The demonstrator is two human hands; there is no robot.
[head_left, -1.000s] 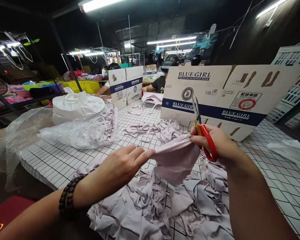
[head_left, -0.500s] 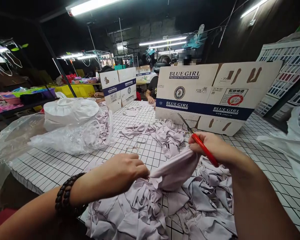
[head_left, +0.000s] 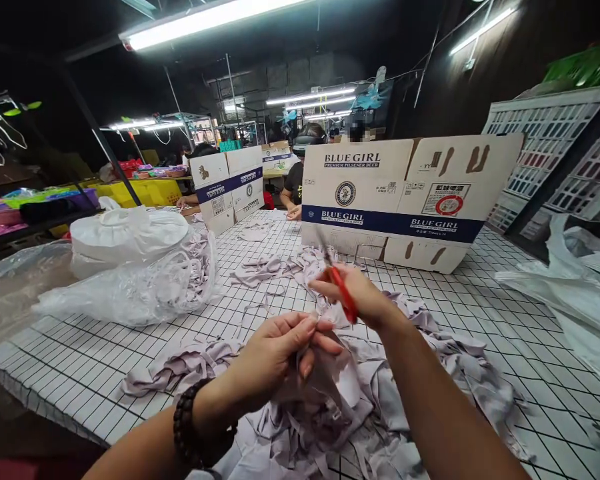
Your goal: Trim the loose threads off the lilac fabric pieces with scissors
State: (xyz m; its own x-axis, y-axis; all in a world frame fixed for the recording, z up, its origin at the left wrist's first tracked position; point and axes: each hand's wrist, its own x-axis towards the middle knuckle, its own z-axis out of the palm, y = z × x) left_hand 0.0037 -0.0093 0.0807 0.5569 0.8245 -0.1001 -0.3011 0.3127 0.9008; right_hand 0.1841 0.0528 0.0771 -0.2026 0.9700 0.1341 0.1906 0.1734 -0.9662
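Note:
My left hand (head_left: pixel 293 343) pinches a pale lilac cloth piece (head_left: pixel 330 380) by its upper edge, and the cloth hangs down over the pile. In my right hand (head_left: pixel 363 293) is a pair of scissors (head_left: pixel 344 293) with red handles, its blurred blades pointing up and away from me. The right fingers are close to the top of the cloth; whether they touch it I cannot tell. Beneath both hands a heap of lilac cloth pieces (head_left: pixel 380 433) with thin straps covers the near table. A smaller cloth pile (head_left: pixel 260 270) lies farther back.
A white gridded table (head_left: pixel 105 373) stretches ahead. Clear plastic bags (head_left: pixel 125 287) with cloth lie at left, white plastic (head_left: pixel 570 273) at right. Cardboard beer boxes (head_left: pixel 380 180) stand as screens across the table. A person's hand (head_left: pixel 294 212) shows behind them.
My hands have come closer together. The left moved right and the right moved left with the scissors. The stretched cloth now hangs from my left hand. The view has shifted slightly.

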